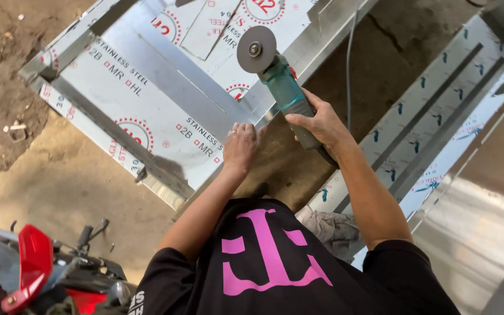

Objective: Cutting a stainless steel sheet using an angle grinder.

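A large stainless steel sheet [164,87], covered in white protective film with red print, lies tilted across the upper left of the view, one corner pointing toward the person. To the right, more film-covered steel panels [438,116] lie on the dirt floor [59,181], and a red motorbike [30,274] shows at the lower left. Both bare arms reach forward from a black shirt with a pink mark. The right arm is bent at the elbow and stretches up and left; its hand [322,123] is clenched in a full grip around the body of a teal angle grinder [281,87], fingers wrapped over the top. The grinder points away from the person, its grey disc [256,49] over the sheet near its right edge, whether touching cannot be told. The left hand [241,146] lies palm down, fingers spread and released, pressing flat on the sheet's near corner, just beside the grinder's body.
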